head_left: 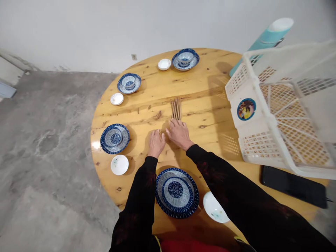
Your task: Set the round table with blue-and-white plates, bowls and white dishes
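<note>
A bundle of brown chopsticks (pixel 176 108) lies on the round wooden table, pointing away from me. My right hand (pixel 180 134) is closed over the bundle's near end, its fingers hiding that part. Just to the left, my left hand (pixel 156 143) rests low at the tabletop with curled fingers and the thumb towards the right hand. Whatever is under those fingers is hidden. Nearer to me sits a blue-patterned plate (pixel 159 204) with a matching bowl (pixel 175 189) on it. A small white bowl (pixel 215 208) is partly covered by my right sleeve.
Blue-patterned plates with bowls stand along the left (pixel 114 139) and far edges, each beside a small white dish (pixel 119 165). A white plastic basket (pixel 249 136) occupies the right side. A black phone (pixel 294 185) lies before it, and a turquoise cylinder (pixel 267 38) stands behind.
</note>
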The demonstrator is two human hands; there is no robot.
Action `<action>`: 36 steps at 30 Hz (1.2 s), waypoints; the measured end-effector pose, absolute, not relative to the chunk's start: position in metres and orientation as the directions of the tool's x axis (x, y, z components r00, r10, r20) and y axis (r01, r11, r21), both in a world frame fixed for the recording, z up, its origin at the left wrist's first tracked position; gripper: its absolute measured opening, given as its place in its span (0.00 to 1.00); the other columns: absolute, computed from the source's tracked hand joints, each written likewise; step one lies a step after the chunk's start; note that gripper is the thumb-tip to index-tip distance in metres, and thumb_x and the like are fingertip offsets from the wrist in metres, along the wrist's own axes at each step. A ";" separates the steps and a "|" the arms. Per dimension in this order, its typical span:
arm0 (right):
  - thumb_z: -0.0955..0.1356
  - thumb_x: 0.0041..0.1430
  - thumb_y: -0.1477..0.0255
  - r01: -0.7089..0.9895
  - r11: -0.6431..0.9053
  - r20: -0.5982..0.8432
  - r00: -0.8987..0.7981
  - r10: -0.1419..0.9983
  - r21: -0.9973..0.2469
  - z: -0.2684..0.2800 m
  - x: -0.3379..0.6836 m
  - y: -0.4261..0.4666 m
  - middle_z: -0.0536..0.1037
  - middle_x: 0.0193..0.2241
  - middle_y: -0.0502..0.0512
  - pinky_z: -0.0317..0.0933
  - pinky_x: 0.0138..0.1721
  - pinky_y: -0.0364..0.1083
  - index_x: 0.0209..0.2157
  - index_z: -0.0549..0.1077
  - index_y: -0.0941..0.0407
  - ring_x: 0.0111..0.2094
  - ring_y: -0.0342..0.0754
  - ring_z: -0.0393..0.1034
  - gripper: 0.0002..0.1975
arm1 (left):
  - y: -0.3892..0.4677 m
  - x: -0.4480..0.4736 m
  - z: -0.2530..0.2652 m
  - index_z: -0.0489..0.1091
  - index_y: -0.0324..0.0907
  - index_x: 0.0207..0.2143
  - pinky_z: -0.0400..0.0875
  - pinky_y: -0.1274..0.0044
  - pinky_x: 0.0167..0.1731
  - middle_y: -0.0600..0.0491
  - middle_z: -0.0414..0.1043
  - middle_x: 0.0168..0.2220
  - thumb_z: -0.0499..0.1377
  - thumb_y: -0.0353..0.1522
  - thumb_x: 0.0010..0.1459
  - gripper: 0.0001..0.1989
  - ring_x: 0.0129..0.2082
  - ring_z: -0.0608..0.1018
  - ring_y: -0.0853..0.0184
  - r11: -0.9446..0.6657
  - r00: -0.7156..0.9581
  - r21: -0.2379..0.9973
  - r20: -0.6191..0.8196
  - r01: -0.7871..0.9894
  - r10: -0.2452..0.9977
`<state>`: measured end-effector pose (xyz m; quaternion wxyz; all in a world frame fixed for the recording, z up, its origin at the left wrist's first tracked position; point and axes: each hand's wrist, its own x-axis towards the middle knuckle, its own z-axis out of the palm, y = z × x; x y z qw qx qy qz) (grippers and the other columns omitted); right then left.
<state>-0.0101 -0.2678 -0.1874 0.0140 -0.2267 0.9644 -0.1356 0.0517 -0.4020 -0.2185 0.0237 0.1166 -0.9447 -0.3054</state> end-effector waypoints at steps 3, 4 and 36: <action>0.61 0.70 0.68 -0.218 0.906 -0.004 -0.972 -0.235 -0.363 -0.190 -0.021 -0.244 0.77 0.55 0.72 0.62 0.54 0.55 0.55 0.75 0.63 0.53 0.63 0.71 0.20 | -0.389 0.032 -0.219 0.70 0.37 0.56 0.70 0.64 0.59 0.37 0.74 0.56 0.55 0.34 0.70 0.17 0.58 0.76 0.54 0.783 -0.976 0.591 -0.039 -0.196 -0.215; 0.61 0.70 0.69 -0.122 0.912 -0.064 -0.985 -0.159 -0.391 -0.192 -0.024 -0.236 0.79 0.52 0.71 0.64 0.52 0.54 0.54 0.76 0.63 0.51 0.61 0.73 0.20 | -0.385 0.026 -0.219 0.70 0.37 0.56 0.70 0.64 0.59 0.37 0.74 0.55 0.56 0.35 0.69 0.17 0.58 0.76 0.54 0.781 -0.977 0.593 -0.046 -0.196 -0.210; 0.65 0.63 0.71 0.164 0.884 -0.273 -0.961 0.043 -0.437 -0.204 -0.041 -0.227 0.83 0.43 0.64 0.68 0.48 0.53 0.43 0.80 0.56 0.48 0.60 0.77 0.12 | -0.403 0.073 -0.207 0.74 0.40 0.50 0.76 0.68 0.51 0.44 0.77 0.46 0.58 0.32 0.66 0.12 0.47 0.80 0.61 0.716 -0.970 0.663 -0.069 -0.220 -0.235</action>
